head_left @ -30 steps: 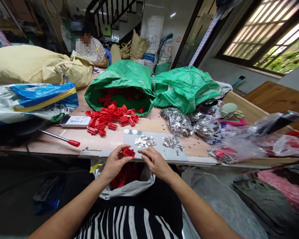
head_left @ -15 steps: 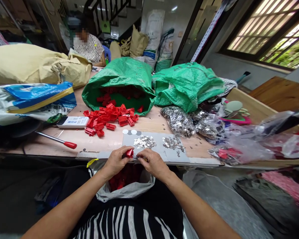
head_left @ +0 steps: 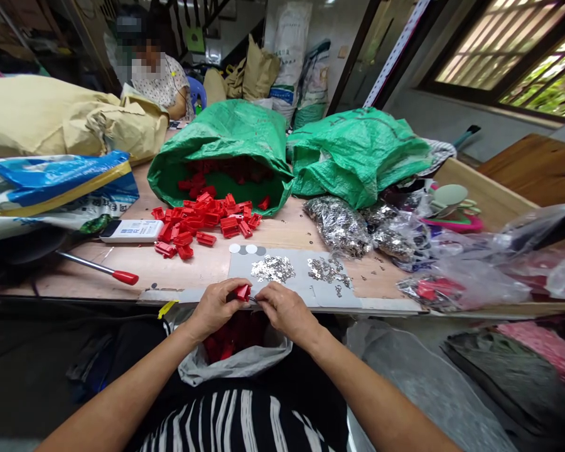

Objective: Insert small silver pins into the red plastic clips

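My left hand (head_left: 215, 306) is closed around a red plastic part (head_left: 243, 292) at the table's front edge. Close beside it, my right hand (head_left: 282, 306) pinches a thin metal piece (head_left: 253, 299) against the open end of that part; its exact kind is too small to tell. Just beyond my hands, flat shiny metal pieces (head_left: 273, 269) and small darker metal pieces (head_left: 328, 271) lie in two piles on a grey mat (head_left: 301, 290). Below my hands a white bag (head_left: 258, 364) stands open in my lap, with red parts inside.
Loose red parts (head_left: 202, 220) spill from a green sack (head_left: 235, 125); a second green sack (head_left: 358, 150) lies beside it. Clear bags of metal pieces (head_left: 339, 226) rest at right. A red-tipped lever (head_left: 125, 277) and white box (head_left: 130, 231) are at left. A person (head_left: 162, 81) sits across.
The view has shifted slightly. My right hand has come a little closer to the red part in my left hand, and less of the metal piece shows between them.
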`<state>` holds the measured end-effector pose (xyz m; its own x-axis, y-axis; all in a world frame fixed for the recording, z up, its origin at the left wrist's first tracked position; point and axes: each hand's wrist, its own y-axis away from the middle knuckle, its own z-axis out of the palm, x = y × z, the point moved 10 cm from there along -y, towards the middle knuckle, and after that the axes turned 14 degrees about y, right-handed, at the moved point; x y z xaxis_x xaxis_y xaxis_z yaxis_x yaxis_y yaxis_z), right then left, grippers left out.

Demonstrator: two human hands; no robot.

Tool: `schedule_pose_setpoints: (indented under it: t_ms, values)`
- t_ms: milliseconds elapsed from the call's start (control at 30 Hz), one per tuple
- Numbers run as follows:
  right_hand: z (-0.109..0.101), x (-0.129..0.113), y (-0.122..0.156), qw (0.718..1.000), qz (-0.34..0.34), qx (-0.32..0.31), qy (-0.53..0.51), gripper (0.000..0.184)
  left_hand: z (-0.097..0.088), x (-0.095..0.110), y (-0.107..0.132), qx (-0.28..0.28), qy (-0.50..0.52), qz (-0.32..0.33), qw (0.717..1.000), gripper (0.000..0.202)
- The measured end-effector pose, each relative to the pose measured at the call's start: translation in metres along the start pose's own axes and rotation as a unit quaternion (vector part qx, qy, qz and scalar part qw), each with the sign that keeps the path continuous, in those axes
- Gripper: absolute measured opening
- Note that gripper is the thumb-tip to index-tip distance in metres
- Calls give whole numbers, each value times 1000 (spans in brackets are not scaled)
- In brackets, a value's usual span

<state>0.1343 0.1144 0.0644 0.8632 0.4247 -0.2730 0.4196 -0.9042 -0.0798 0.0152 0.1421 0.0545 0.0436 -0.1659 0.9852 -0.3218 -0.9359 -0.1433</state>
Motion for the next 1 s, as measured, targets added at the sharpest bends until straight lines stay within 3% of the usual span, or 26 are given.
schedule_pose_setpoints:
  t_ms: [200,333,633,1000]
  values:
    - [2,-8,-1,990,80,-52,101,15,4,-1,-1,-18,-11,2,1000,31]
    - [7,-11,-3,986,108,-57,115,17,4,-3,0,-14,2,-4,1000,30]
    - [-5,8,2,994,61,8,-85,8,1,-9,4,-33,18,-7,999,31]
    - [2,0,-3,997,49,-15,-49,8,7,-2,6,-69,-19,37,997,31]
